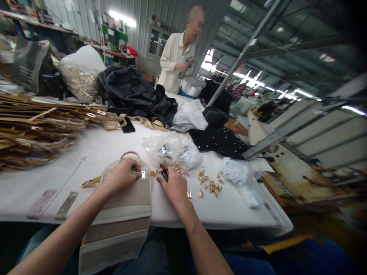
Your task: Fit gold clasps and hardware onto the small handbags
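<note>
A grey-beige bag piece [126, 198] lies over the table edge, its lower folds hanging toward my lap. A rounded handle [130, 154] stands at its far end, and a small metal plate [143, 175] sits on its surface. My left hand [124, 175] rests on the piece with curled fingers beside the plate; what they pinch is hidden. A tan strap [92, 181] with gold-coloured metal fittings sticks out on both sides. At its right end, my right hand [175, 187] closes on a small dark tool [164, 173], mostly covered by the fingers.
Gold-coloured metal fittings [213, 187] lie scattered right of my right hand. Clear plastic bags [164, 147] and black dotted fabric [220, 143] lie beyond. Stacked tan pieces [34, 133] fill the left, near a phone [128, 125]. A person [176, 57] stands across the table holding a bottle.
</note>
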`<action>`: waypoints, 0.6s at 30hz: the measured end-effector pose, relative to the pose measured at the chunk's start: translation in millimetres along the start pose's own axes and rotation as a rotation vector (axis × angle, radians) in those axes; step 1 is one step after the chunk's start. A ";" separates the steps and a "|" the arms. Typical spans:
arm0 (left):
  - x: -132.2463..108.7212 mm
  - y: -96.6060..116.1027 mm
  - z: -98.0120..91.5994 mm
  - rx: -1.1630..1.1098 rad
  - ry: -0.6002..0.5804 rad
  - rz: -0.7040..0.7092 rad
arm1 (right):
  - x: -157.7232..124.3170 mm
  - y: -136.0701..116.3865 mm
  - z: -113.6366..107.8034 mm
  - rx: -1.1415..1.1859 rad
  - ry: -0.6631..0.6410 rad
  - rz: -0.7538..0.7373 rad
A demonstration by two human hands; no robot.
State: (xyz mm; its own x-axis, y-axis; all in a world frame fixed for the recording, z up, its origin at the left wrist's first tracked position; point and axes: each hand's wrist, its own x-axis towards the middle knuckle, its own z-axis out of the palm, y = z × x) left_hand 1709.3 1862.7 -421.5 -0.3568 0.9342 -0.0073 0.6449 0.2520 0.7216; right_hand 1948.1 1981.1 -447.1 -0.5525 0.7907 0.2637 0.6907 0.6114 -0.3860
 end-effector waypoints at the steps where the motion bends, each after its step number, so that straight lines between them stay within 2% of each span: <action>1: 1.8 2.7 0.9 0.013 -0.005 0.015 | 3.0 1.5 0.4 0.011 0.006 0.025; 6: 4.1 8.0 1.5 0.145 -0.015 0.027 | 0.3 8.0 -7.3 0.122 0.036 0.079; 11: 1.1 3.4 -1.0 0.213 -0.002 0.004 | -27.2 23.2 -17.9 0.472 0.161 0.008; 15: 3.4 4.9 1.2 0.234 -0.016 0.037 | -37.7 36.3 -25.3 0.788 0.089 0.075; 18: 8.4 4.4 5.2 0.249 -0.023 0.047 | -43.1 33.6 -30.7 0.972 0.088 0.049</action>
State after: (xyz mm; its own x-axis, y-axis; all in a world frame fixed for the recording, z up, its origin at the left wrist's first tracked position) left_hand 1712.6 1873.0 -422.0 -0.3088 0.9511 0.0040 0.8082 0.2602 0.5283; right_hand 2009.5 1968.5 -444.4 -0.4693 0.8381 0.2780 0.0040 0.3169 -0.9485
